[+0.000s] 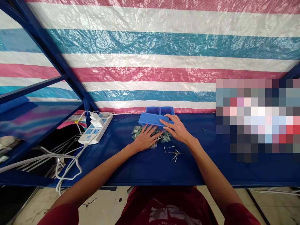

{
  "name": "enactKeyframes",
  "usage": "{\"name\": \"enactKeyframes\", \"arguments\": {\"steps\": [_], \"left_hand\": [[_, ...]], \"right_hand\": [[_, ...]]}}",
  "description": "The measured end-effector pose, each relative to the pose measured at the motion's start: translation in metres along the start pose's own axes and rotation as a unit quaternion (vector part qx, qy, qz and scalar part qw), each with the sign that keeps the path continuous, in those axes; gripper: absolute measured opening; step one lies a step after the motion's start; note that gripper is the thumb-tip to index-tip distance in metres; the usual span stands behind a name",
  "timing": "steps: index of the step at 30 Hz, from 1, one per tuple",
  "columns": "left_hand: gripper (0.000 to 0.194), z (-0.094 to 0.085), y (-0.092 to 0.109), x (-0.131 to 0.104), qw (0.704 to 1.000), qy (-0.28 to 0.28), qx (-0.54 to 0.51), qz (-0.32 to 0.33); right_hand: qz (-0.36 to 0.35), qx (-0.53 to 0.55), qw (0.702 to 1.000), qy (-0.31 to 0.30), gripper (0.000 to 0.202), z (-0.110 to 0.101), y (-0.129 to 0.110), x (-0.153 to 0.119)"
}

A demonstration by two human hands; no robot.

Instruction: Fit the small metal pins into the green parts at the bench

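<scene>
My right hand grips the right end of a blue plastic bin, which is tilted with its ribbed underside or side facing me. Fingers spread, my left hand lies over a pile of green circuit boards and small metal pieces just below the bin. Two more blue compartments show behind the tilted bin. Several thin metal pieces lie loose on the blue table to the right of my left hand.
A white power strip with a plugged-in adapter and cables stands at the left on the blue table. One small dark piece lies right of my right hand. The far right is pixelated.
</scene>
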State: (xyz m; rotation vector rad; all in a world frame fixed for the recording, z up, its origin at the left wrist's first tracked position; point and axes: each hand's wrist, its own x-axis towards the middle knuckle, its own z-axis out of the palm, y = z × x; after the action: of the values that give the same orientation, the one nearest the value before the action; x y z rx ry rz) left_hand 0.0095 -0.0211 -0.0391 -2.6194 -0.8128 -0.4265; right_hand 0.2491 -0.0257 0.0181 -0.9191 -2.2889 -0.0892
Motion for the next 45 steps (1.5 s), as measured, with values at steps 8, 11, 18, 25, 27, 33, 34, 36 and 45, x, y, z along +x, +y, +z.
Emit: {"name": "enactKeyframes", "arguments": {"steps": [8, 11, 18, 25, 27, 33, 34, 36, 45], "left_hand": [[0.053, 0.0, -0.001, 0.001, 1.0, 0.001, -0.008, 0.006], [0.053, -0.003, -0.003, 0.001, 1.0, -0.007, -0.018, 0.012], [0.055, -0.006, -0.006, 0.002, 0.998, -0.021, -0.051, 0.019], [0.052, -0.004, -0.004, 0.003, 0.998, -0.022, -0.049, 0.014], [0.052, -0.003, -0.005, 0.003, 0.998, -0.015, -0.054, 0.008], [0.056, 0.001, -0.011, 0.001, 0.995, 0.028, -0.095, -0.026], [0.055, 0.001, -0.011, 0.001, 0.993, 0.037, -0.106, -0.04], [0.051, 0.0, -0.012, 0.002, 0.988, 0.056, -0.128, -0.07], [0.034, -0.002, -0.014, 0.004, 0.961, 0.119, -0.19, -0.165]], "right_hand": [[0.014, 0.012, 0.999, 0.026, 0.038, 0.001, 0.002, -0.001], [0.031, 0.019, 0.998, 0.056, 0.038, 0.004, 0.003, -0.001], [0.067, 0.032, 0.992, 0.102, 0.037, 0.008, 0.007, -0.005], [0.112, 0.005, 0.985, 0.131, 0.037, 0.007, 0.008, -0.004], [0.127, -0.006, 0.982, 0.138, 0.038, 0.007, 0.008, -0.004], [0.163, 0.03, 0.968, 0.188, 0.037, 0.008, 0.005, -0.004], [0.17, 0.035, 0.966, 0.193, 0.037, 0.008, 0.005, -0.004], [0.187, 0.042, 0.961, 0.198, 0.036, 0.009, 0.004, -0.005], [0.301, 0.194, 0.909, 0.215, 0.044, 0.013, -0.002, 0.0]]}}
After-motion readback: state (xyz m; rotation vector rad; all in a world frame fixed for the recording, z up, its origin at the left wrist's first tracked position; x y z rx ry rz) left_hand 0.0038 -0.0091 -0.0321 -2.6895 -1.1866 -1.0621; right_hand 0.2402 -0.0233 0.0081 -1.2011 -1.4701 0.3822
